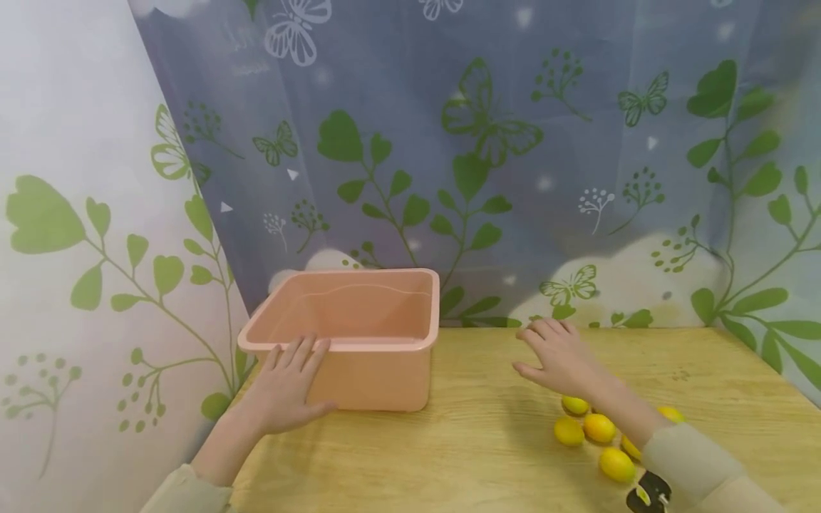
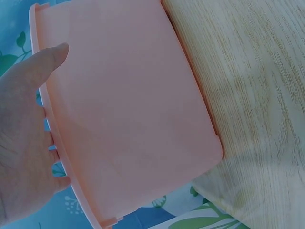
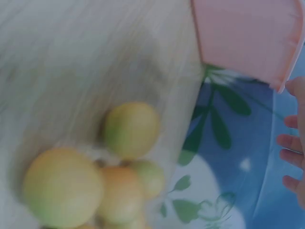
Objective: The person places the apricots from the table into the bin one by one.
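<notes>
A pink plastic bin (image 1: 385, 377) stands on the table at the left, its open top facing up. My left hand (image 1: 285, 392) is at its front rim, with fingers spread and fingertips right at the edge; in the left wrist view the thumb (image 2: 50, 62) overlaps the outer wall. Right of the bin, my right hand (image 1: 558, 356) is over the table with nothing in it, fingers loosely bent and thumb apart. Several yellow lemons (image 1: 616, 465) lie together below the right forearm, which partly hides them.
A small black object (image 1: 649, 491) with a yellow mark lies by the right sleeve. Behind the wooden table (image 1: 474, 442) hangs a blue curtain (image 1: 398, 85) with green leaves and butterflies, close behind the bin. A pale leaf-printed sheet (image 1: 77, 320) borders the left side.
</notes>
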A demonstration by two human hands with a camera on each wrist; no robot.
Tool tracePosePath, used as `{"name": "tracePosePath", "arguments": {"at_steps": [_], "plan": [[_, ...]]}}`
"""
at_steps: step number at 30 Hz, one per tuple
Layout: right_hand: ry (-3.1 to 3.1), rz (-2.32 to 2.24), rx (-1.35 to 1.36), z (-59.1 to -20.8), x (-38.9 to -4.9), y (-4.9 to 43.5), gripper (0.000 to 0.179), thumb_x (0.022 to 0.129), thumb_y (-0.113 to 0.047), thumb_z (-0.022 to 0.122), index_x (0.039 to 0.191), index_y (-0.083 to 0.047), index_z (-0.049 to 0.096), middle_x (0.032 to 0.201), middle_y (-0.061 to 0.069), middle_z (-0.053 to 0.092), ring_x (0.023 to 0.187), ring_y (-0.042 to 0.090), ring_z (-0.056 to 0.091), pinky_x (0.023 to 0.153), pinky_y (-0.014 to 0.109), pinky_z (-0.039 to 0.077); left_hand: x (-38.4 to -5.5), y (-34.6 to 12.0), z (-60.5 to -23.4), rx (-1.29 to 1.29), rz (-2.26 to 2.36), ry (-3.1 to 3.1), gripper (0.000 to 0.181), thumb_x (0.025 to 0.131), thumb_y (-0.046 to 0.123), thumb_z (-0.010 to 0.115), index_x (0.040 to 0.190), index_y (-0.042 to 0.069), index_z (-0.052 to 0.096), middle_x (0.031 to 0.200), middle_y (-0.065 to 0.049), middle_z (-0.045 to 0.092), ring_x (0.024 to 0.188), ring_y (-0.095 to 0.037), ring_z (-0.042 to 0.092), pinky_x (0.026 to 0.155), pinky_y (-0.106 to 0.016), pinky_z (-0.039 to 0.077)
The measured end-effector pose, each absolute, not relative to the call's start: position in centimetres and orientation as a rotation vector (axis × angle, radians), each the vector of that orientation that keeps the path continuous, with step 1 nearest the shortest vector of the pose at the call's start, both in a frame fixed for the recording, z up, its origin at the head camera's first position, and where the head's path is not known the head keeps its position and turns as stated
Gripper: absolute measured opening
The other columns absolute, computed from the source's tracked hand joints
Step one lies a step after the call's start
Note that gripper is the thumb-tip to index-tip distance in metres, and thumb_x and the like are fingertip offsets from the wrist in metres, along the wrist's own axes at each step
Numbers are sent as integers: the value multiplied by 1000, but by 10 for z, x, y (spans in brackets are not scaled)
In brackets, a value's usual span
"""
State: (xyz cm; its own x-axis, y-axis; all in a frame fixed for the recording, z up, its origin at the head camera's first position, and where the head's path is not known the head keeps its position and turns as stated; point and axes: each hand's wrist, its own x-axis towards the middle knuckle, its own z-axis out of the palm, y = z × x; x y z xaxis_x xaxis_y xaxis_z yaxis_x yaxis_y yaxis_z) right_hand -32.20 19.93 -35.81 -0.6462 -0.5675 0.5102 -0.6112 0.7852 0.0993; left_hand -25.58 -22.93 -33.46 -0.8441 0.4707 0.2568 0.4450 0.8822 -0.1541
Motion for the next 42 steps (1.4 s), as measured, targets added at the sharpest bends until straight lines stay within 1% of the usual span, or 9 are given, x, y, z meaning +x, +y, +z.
{"name": "tracePosePath", "arguments": {"at_steps": [4,9,15,20,25,30,33,37,42], "plan": [[-2482,92,833,-368,-322,215,45,81,-37,69,109,-3,61,102,11,58,98,32,52,85,52,39,-254,-229,-334,-697,113,-2754,89,82,54,59,143,-3,26,144,-29,28,131,-44,27,102,-62,20],[-2558,86,777,-379,-321,234,50,80,-38,70,113,-1,59,108,16,57,102,36,51,85,56,39,-254,-229,-334,-692,86,-2764,89,82,51,61,143,-3,27,144,-29,27,131,-44,26,102,-62,20],[-2612,82,739,-390,-321,253,58,75,-39,74,115,-1,57,106,15,57,102,37,51,82,56,40,-255,-230,-334,-684,105,-2772,90,83,55,58,144,-2,25,145,-28,26,132,-43,25,103,-62,20],[-2641,60,706,-398,-322,263,60,73,-39,75,115,0,57,103,14,56,98,36,51,78,56,40,-256,-230,-333,-690,119,-2753,90,82,54,60,144,-3,25,144,-28,27,132,-43,26,102,-62,21],[-2713,47,666,-402,-321,267,63,71,-39,77,115,1,56,103,15,55,99,37,50,75,56,40,-257,-231,-334,-684,131,-2747,90,82,53,61,144,-3,25,144,-28,27,132,-43,26,102,-62,21],[-2801,17,627,-408,-321,268,69,70,-45,75,117,1,56,108,17,55,103,38,50,78,59,40,-257,-231,-334,-682,138,-2749,90,82,53,60,144,-2,25,145,-28,27,132,-43,26,102,-62,21],[-2830,23,613,-413,-321,268,67,71,-46,74,115,0,56,108,17,54,103,38,50,80,61,39,-257,-231,-334,-681,138,-2756,90,82,53,59,144,-2,25,145,-28,26,132,-43,26,103,-62,21],[-2849,29,601,-420,-322,269,63,71,-46,74,111,0,57,106,16,54,102,38,50,80,60,39,-256,-231,-334,-685,134,-2760,89,83,54,58,144,-2,25,145,-28,26,132,-43,25,103,-62,20],[-2882,19,586,-427,-320,271,63,71,-49,73,109,-1,58,105,17,54,101,38,50,78,59,39,-256,-230,-336,-690,139,-2755,89,83,54,58,144,-2,26,144,-28,27,131,-44,26,103,-62,20]]}}
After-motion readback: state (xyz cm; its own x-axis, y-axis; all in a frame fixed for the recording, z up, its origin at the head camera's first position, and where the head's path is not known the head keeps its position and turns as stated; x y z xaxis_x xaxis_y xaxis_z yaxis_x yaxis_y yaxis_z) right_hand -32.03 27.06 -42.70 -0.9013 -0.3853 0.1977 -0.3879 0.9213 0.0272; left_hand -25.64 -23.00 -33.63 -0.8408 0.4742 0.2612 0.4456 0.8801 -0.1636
